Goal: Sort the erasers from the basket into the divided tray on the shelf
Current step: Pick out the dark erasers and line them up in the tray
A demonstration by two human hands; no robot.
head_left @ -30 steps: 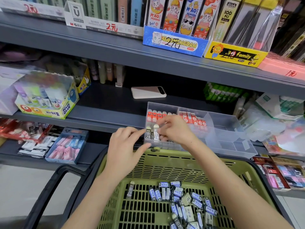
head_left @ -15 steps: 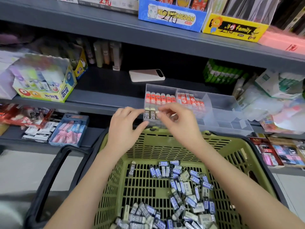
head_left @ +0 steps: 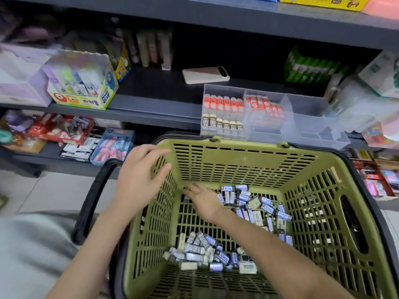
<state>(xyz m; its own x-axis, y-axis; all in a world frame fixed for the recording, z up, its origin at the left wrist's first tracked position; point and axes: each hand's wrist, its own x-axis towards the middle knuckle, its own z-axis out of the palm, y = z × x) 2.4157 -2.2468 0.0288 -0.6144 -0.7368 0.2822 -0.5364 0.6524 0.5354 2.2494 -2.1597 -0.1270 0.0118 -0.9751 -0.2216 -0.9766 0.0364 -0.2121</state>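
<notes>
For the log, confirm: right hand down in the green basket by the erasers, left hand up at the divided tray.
No. The head view shows the left hand over the left rim of the green basket, not at the divided tray; the rest holds.

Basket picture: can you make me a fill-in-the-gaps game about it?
1. The basket is coloured ____.
2. The right hand reaches down into the ____.
3. The phone lies on the ____.
4. In the tray, behind the 2B erasers, stand ____ ones.

Missing words: green; basket; shelf; red.
</notes>
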